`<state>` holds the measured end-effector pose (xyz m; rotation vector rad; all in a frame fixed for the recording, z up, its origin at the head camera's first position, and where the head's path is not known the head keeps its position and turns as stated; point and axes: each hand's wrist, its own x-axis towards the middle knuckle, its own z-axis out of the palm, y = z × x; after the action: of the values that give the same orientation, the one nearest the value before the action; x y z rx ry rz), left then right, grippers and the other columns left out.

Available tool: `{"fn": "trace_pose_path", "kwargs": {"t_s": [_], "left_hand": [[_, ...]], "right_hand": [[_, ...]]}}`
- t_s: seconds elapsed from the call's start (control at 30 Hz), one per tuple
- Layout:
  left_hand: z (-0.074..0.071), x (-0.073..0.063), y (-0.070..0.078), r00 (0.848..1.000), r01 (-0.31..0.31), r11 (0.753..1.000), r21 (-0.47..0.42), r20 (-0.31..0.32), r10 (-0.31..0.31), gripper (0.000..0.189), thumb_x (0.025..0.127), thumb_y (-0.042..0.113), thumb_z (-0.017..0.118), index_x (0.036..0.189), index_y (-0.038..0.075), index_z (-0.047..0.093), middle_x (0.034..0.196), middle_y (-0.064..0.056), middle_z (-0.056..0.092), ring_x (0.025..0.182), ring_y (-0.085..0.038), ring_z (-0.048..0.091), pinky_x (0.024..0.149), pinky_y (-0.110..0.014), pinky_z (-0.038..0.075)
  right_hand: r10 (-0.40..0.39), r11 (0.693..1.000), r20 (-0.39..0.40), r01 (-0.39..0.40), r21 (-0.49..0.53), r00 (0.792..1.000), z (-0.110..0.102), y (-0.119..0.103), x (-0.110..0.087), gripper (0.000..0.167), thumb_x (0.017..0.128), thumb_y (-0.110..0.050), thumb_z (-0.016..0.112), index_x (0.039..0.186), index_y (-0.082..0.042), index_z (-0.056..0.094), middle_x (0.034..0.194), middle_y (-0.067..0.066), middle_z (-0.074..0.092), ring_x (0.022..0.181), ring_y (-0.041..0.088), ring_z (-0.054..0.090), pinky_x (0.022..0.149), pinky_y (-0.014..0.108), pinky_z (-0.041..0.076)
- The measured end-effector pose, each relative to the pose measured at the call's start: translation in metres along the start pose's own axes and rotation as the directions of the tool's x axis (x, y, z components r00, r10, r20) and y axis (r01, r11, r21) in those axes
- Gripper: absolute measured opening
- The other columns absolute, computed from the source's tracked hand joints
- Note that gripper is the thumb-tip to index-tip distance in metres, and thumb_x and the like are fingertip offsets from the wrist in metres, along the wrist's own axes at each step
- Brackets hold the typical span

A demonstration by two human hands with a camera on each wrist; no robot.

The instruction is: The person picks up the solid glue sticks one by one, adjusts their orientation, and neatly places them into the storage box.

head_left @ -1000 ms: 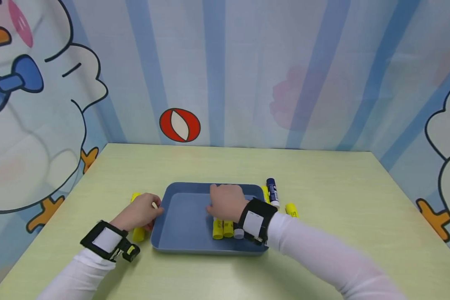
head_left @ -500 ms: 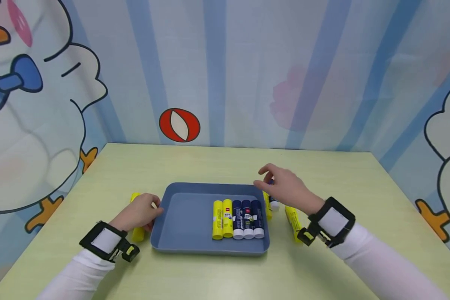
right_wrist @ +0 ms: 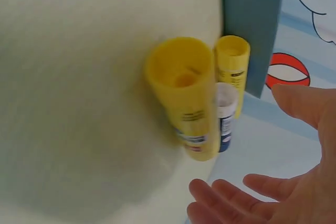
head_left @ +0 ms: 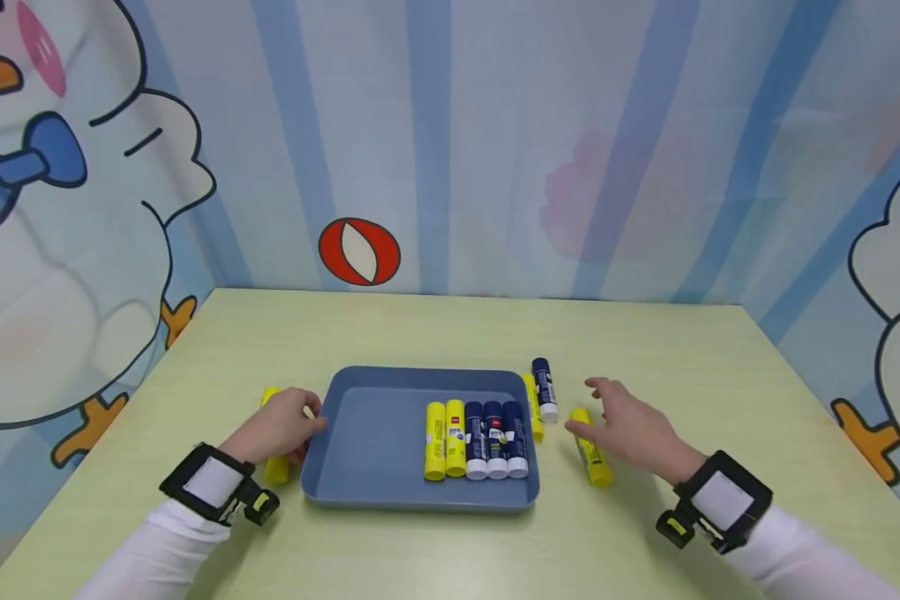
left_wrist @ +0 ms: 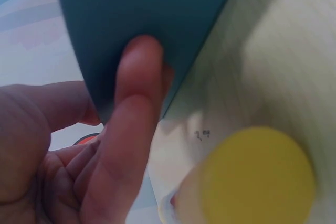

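My left hand (head_left: 283,425) holds the left rim of a blue-grey tray (head_left: 367,492); in the left wrist view a finger (left_wrist: 139,72) lies against its outer wall. Inside the tray lie two yellow glue sticks (head_left: 436,442) and three navy ones (head_left: 495,440) with white ends, side by side in the right half. On the right, my right hand (head_left: 633,427) hovers with spread fingers beside a loose yellow glue stick (head_left: 591,450). Nothing is between thumb and fingers in the right wrist view, where that glue stick (right_wrist: 184,93) shows end-on.
Against the tray's right side lies another yellow glue stick (head_left: 534,407), with a navy glue stick (head_left: 545,390) next to it. One more yellow glue stick (head_left: 276,471) is partly hidden under my left hand. A printed curtain (head_left: 495,167) closes off the table's back.
My right hand has left the glue sticks in the tray, passed over the tray's right edge and come right to the loose yellow glue stick. The left hand stays at the rim.
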<state>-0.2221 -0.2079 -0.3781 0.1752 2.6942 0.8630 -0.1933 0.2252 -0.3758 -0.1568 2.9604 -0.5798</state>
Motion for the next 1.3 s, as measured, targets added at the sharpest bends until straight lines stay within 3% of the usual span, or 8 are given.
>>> {"fn": "trace_pose_path", "kwargs": {"t_s": [0.17, 0.37, 0.57, 1.03, 1.3], "left_hand": [[0.0, 0.0, -0.001, 1.0, -0.005, 1.0, 0.0, 0.002, 0.005, 0.016, 0.095, 0.008, 0.058, 0.103, -0.007, 0.058, 0.064, -0.009, 0.06, 0.05, -0.018, 0.06, 0.05, -0.03, 0.054], [0.001, 0.0, -0.001, 1.0, 0.0, 1.0, -0.003, 0.001, 0.0, 0.017, 0.095, 0.008, 0.058, 0.103, -0.007, 0.058, 0.065, -0.009, 0.06, 0.05, -0.018, 0.06, 0.05, -0.03, 0.054], [0.001, 0.0, -0.001, 1.0, -0.007, 1.0, -0.017, -0.001, 0.007, 0.016, 0.095, 0.007, 0.058, 0.102, -0.007, 0.058, 0.064, -0.008, 0.06, 0.05, -0.019, 0.061, 0.05, -0.03, 0.054], [0.002, 0.0, -0.002, 1.0, -0.009, 1.0, -0.008, -0.005, 0.009, 0.016, 0.095, 0.007, 0.058, 0.102, -0.007, 0.058, 0.063, -0.008, 0.06, 0.049, -0.018, 0.061, 0.05, -0.03, 0.054], [0.0, 0.001, -0.001, 1.0, -0.019, 1.0, -0.017, -0.002, 0.019, 0.014, 0.095, 0.007, 0.058, 0.101, -0.006, 0.057, 0.062, -0.008, 0.06, 0.048, -0.019, 0.061, 0.049, -0.031, 0.053]], "right_hand": [[0.06, 0.997, 0.04, -0.058, -0.056, 0.997, 0.01, 0.008, -0.002, 0.082, 0.087, -0.045, 0.07, 0.14, 0.008, 0.036, 0.126, 0.029, 0.052, 0.106, 0.041, 0.058, 0.078, 0.051, 0.053], [0.066, 0.997, 0.051, -0.064, -0.052, 0.997, 0.017, 0.01, 0.0, 0.079, 0.085, -0.042, 0.072, 0.137, 0.009, 0.041, 0.104, 0.018, 0.061, 0.077, 0.022, 0.057, 0.06, 0.033, 0.051], [0.078, 0.997, 0.079, -0.077, -0.021, 0.994, 0.019, 0.01, 0.0, 0.067, 0.088, -0.032, 0.071, 0.135, 0.006, 0.042, 0.088, 0.011, 0.06, 0.067, 0.018, 0.053, 0.055, 0.029, 0.046], [0.076, 0.99, 0.148, -0.093, 0.108, 0.986, 0.019, 0.012, 0.0, 0.06, 0.091, -0.022, 0.067, 0.138, 0.0, 0.037, 0.09, 0.013, 0.057, 0.07, 0.021, 0.053, 0.057, 0.03, 0.048], [0.022, 0.984, 0.117, -0.042, 0.171, 0.993, -0.001, 0.003, 0.004, 0.058, 0.09, -0.02, 0.066, 0.134, 0.005, 0.037, 0.084, 0.013, 0.055, 0.068, 0.022, 0.052, 0.058, 0.031, 0.046]]}}
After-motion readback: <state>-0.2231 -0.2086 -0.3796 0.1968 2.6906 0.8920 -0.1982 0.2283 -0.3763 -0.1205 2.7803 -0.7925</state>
